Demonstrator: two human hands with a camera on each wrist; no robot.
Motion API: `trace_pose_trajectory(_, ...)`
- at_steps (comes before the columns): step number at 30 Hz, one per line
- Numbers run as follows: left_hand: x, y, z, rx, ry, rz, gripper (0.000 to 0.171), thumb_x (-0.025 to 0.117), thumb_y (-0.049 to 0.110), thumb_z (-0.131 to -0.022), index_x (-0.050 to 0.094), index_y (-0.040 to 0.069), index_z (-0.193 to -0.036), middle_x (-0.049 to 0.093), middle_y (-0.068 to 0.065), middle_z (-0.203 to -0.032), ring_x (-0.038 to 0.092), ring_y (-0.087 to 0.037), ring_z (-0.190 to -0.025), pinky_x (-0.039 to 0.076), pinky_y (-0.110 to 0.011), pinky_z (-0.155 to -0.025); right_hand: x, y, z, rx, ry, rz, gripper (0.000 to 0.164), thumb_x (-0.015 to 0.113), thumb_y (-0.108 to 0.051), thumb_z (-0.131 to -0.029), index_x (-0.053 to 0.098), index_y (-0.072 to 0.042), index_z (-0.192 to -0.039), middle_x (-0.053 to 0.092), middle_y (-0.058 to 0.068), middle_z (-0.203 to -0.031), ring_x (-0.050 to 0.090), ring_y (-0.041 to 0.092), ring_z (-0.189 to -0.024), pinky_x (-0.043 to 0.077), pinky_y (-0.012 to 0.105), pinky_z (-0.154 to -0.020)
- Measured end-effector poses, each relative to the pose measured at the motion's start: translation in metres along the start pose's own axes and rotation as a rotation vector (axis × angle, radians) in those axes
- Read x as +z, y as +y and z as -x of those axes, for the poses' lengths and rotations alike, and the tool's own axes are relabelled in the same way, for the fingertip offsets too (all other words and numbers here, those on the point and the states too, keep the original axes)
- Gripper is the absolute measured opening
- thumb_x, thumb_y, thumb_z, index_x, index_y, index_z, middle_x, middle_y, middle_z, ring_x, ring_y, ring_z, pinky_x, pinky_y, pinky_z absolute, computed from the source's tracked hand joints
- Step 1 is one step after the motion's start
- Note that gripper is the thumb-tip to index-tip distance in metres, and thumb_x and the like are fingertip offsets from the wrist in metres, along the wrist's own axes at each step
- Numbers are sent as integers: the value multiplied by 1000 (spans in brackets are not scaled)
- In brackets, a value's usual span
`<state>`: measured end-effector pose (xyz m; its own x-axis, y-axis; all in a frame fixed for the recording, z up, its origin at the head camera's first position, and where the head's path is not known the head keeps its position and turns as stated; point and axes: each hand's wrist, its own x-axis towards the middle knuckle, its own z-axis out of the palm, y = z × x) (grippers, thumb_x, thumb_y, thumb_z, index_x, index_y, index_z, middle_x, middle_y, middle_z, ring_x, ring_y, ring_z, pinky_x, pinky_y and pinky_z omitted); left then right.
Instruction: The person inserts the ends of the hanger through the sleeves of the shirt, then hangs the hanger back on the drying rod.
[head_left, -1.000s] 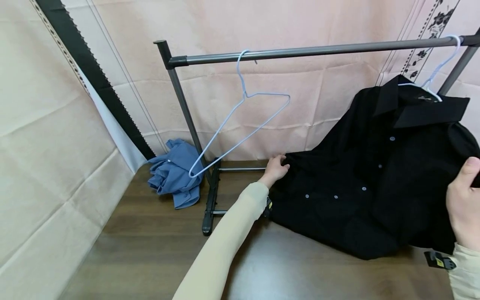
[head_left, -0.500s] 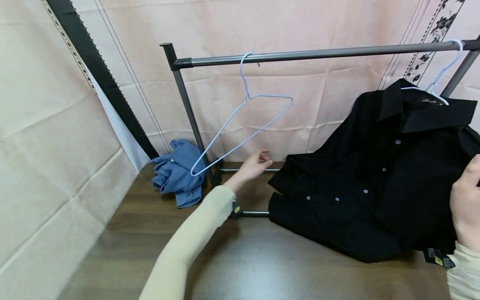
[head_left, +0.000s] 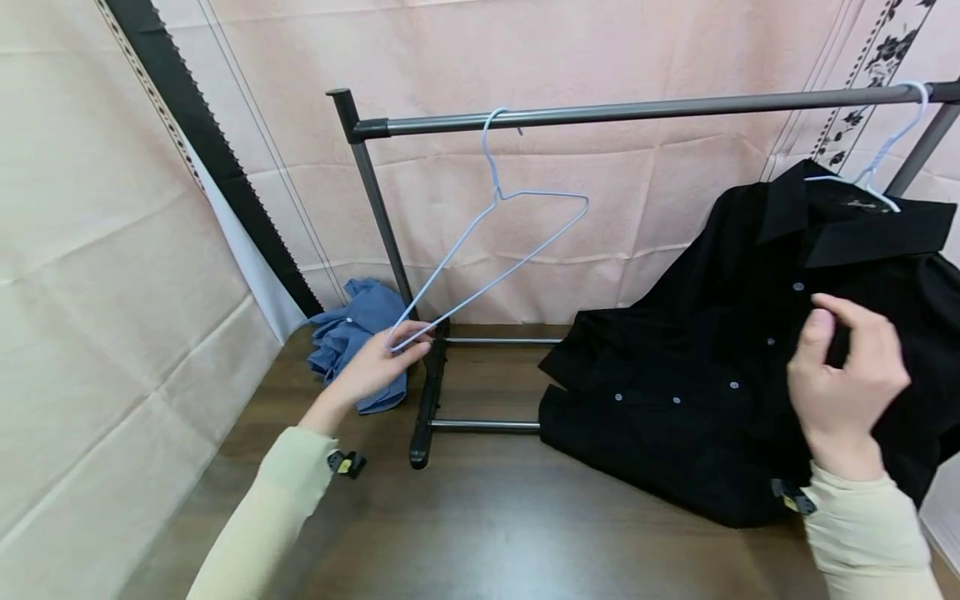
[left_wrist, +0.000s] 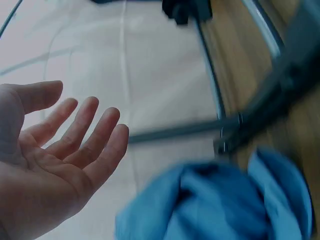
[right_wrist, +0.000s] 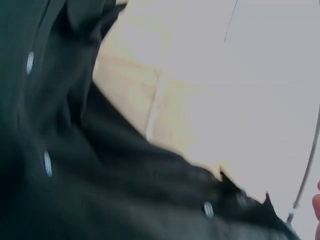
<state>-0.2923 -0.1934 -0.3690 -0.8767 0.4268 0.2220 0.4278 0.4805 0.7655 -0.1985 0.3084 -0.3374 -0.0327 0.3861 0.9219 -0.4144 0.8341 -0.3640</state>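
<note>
My left hand (head_left: 375, 362) has its fingers extended at the lower left end of a pale blue wire hanger (head_left: 496, 190), overlapping it in the head view. In the left wrist view its palm shows with spread fingers and nothing in them. Behind that hand lies a crumpled blue button-up garment (head_left: 337, 333). A black short-sleeved shirt (head_left: 697, 333) hangs on a second pale hanger (head_left: 879, 157) at the right, its hem spread over the table. My right hand (head_left: 847, 375) is in front of the shirt, fingers loosely bent, thumb apart, holding nothing.
The dark metal rack's top bar (head_left: 637, 110) carries both hangers. Its left foot (head_left: 425, 417) and lower rails stand on the brown wooden table (head_left: 465, 517). Pale fabric (head_left: 585, 50) covers the wall behind and the left side.
My left hand has let go of the black shirt's sleeve and moved left to the bare hanger's end. My right hand has come left from the shirt's right side to its front.
</note>
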Motion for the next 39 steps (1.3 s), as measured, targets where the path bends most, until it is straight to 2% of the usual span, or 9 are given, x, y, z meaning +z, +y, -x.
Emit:
trace_pose_trajectory(5,-34,-17,22,-40,121,-64,36,58,25,-105,60,7,-136,65,-17,-126,62,-28,-109,48,-40,-87,29,-16,27,14,-91,-97,25,62,-17,-95,76,3,-96,69,24,-88,58,44,-79,41,18,-86)
trace_pose_trajectory(8,-47,-22,33,-48,189,-69,38,55,28,-106,59,6,-137,64,-17,-129,60,-28,-111,47,-31,-88,47,-30,47,-9,-149,-175,22,62,-12,-95,74,6,-94,69,23,-88,58,40,-75,40,16,-84)
trace_pose_trajectory(11,-52,-27,41,-64,241,-48,40,54,27,-107,58,3,-138,63,-20,-130,60,-31,-114,46,-19,-85,65,-46,69,-6,-222,-261,14,63,-2,-93,73,8,-93,69,23,-87,59,37,-73,40,15,-82)
trace_pose_trajectory(14,-51,-35,41,-81,288,-11,40,52,24,-107,56,-2,-138,61,-24,-129,60,-35,-114,46,-14,-83,80,-59,91,32,-309,-342,10,64,5,-92,73,6,-94,71,19,-88,60,31,-73,42,14,-80)
trace_pose_trajectory(19,-51,-48,32,-120,390,3,42,54,28,-106,57,0,-137,61,-22,-130,58,-33,-115,45,-19,-85,107,-90,121,118,-480,-473,11,65,-1,-96,75,-3,-100,73,7,-93,66,18,-81,48,16,-78)
trace_pose_trajectory(24,-63,-65,28,-184,499,3,48,56,35,-105,55,1,-139,58,-22,-133,53,-33,-119,42,-36,-98,137,-126,152,184,-685,-559,13,63,-14,-101,74,-9,-105,73,0,-97,66,13,-82,52,21,-71)
trace_pose_trajectory(28,-71,-78,25,-252,507,49,58,59,41,-102,50,1,-142,53,-24,-140,46,-36,-130,35,-48,-109,157,-149,179,243,-852,-599,20,60,-23,-104,74,-10,-110,72,-1,-100,68,11,-84,55,26,-70)
trace_pose_trajectory(35,-83,-102,13,-412,443,54,85,55,61,-97,31,7,-157,37,-26,-153,35,-40,-141,31,-56,-112,183,-190,218,386,-1108,-683,32,58,-27,-105,70,-6,-125,75,4,-108,72,19,-85,55,29,-72)
trace_pose_trajectory(39,-89,-112,4,-475,413,54,91,50,67,-96,24,7,-160,33,-27,-156,33,-41,-143,30,-55,-114,196,-208,232,438,-1304,-674,44,57,-33,-105,60,-5,-140,69,7,-126,69,21,-103,55,30,-85)
